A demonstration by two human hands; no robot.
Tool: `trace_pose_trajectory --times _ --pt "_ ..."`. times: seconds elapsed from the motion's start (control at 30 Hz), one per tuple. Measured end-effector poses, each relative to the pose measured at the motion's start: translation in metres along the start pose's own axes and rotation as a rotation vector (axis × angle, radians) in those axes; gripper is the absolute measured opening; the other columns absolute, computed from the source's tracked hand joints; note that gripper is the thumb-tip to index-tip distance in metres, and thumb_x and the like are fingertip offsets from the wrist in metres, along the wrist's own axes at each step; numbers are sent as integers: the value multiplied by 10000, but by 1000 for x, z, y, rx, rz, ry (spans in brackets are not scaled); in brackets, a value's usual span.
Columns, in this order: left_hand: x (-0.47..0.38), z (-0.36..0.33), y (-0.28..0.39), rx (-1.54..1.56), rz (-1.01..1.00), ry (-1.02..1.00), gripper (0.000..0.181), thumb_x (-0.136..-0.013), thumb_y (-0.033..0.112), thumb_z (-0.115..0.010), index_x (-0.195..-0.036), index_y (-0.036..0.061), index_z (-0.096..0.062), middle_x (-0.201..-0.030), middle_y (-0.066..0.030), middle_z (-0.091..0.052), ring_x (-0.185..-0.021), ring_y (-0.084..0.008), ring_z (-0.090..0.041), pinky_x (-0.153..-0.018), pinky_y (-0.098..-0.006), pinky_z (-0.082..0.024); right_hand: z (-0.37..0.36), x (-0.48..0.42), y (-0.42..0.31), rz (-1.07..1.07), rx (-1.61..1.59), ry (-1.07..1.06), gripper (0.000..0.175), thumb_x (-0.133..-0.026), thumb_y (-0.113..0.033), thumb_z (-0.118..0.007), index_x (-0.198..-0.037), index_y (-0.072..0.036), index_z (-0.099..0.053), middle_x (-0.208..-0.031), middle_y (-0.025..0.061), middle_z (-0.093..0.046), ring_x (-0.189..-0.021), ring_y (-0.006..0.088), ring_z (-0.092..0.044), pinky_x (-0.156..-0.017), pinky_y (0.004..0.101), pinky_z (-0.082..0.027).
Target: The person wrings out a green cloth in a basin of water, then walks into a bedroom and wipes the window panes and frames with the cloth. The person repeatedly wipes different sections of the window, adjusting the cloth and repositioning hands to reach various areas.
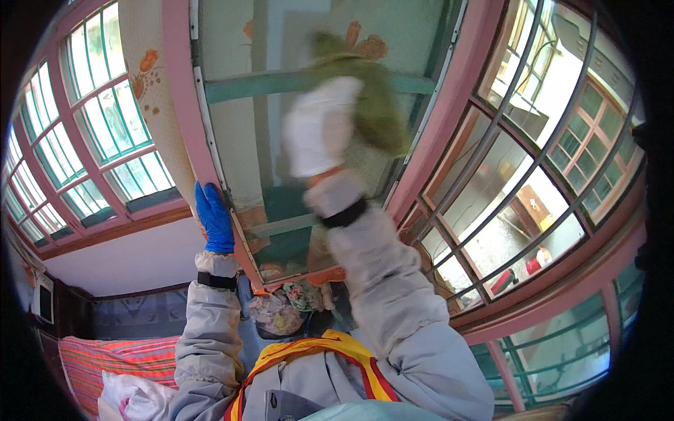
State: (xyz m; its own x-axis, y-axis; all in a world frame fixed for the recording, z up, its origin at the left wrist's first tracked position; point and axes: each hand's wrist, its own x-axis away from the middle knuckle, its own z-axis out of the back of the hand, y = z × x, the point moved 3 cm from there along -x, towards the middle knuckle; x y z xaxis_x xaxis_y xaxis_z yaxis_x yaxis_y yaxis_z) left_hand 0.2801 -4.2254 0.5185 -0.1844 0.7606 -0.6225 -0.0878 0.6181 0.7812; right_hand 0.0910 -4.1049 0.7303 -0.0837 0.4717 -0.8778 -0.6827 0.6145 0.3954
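A pink-framed window sash [181, 100] with a netted or glazed panel and teal crossbars stands in front of me. My left hand [216, 218], in a blue glove, holds its left edge, fingers stretched upward along the wood; the thumb is hidden. My right hand [321, 123], in a white glove, is blurred by motion over the panel. It is shut on a green cloth [380, 105], which spreads to the right of the fingers and appears to lie against the panel.
Barred windows [108, 110] line the left wall, beside a floral curtain [142, 84]. At right, curved metal bars [553, 142] cross another window. Below the sash sits a clear plastic bag [276, 314] with contents. A striped cloth [121, 358] and a white bundle [131, 394] lie lower left.
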Motion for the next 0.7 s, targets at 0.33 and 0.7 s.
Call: trace_pose_trajectory --times 0.33,0.7 --pt "5 -13 -30 586 520 -70 455 -1019 332 -472 -1338 8 -462 -1297 -126 -531 -1163 -216 -511 -1005 -341 -408 -20 36 -1 115 -486 -84 124 -946 -223 -515 -950 -110 -564 -843 68 -516 -763 203 -581 -681 344 -513" --pt "53 8 89 74 131 -173 437 -948 410 -550 -1147 21 -556 -1065 -270 -629 -994 -437 -615 -825 -471 -500 64 91 -92 103 -839 -68 128 -940 -245 -529 -924 -145 -607 -829 38 -558 -780 194 -588 -731 365 -493"
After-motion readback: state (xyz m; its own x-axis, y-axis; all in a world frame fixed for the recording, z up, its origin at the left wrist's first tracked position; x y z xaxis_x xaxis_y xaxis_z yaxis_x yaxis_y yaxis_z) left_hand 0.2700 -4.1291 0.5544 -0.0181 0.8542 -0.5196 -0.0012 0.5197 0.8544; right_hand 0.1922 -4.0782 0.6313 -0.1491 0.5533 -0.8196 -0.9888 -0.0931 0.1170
